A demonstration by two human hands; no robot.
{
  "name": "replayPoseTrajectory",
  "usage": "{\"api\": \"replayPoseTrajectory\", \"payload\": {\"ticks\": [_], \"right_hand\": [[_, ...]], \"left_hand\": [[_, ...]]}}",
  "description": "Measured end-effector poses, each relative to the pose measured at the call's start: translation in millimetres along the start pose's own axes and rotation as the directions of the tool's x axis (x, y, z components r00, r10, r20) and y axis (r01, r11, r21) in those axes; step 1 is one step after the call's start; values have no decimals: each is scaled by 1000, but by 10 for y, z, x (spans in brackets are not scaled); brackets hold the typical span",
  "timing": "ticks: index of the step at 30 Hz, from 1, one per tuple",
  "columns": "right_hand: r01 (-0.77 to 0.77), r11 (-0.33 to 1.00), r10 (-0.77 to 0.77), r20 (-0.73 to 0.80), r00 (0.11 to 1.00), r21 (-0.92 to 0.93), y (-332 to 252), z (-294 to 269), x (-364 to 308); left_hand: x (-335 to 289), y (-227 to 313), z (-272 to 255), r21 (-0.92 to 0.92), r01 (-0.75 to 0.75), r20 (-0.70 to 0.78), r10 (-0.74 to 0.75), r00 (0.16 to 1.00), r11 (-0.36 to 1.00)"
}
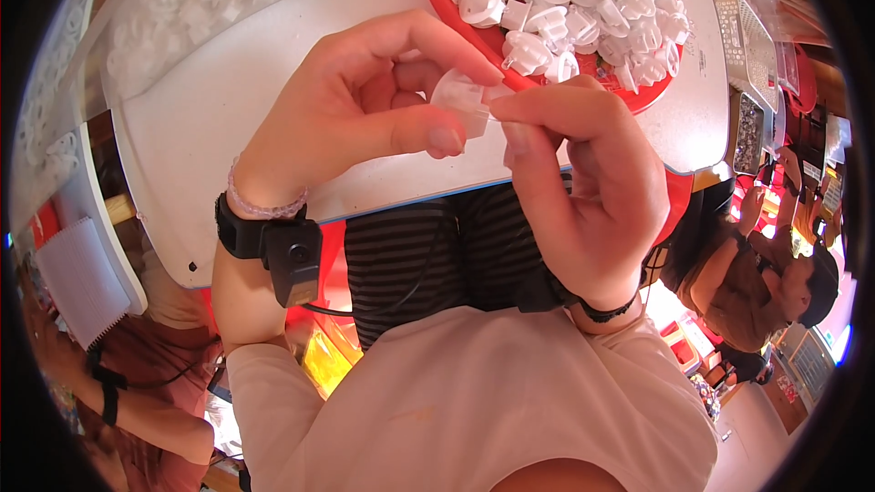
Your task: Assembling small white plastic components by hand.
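Observation:
Over the front part of the white table, my left hand (365, 96) grips a translucent white plastic part (462, 102) between thumb and forefinger. From the right, my right hand (583, 169) pinches at the part's right side, thumb and forefinger close together. Whether a separate small piece sits in that pinch is hidden by the fingertips. Just beyond both hands stands a red basin (436, 2), heaped with several white plastic parts (556, 0) of rounded shape.
A clear bag (210, 9) of white parts lies at the table's (210, 118) far left. A notepad (82, 278) is at the left. Co-workers sit on both sides, one person (756, 282) at the right. Perforated white baskets (746, 46) stand at the far right.

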State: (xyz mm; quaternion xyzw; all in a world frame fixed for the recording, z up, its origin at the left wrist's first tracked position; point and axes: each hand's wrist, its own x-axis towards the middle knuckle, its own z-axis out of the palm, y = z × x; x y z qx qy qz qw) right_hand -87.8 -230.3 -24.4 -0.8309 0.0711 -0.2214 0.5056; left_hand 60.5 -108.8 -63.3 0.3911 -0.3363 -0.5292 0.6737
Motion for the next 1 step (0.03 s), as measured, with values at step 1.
{"api": "replayPoseTrajectory", "payload": {"ticks": [1], "right_hand": [[-23,999,23,6,1000,39,-22,-11,1]], "left_hand": [[-1,-7,-5,-28,-6,9,6,1000,1000]]}}
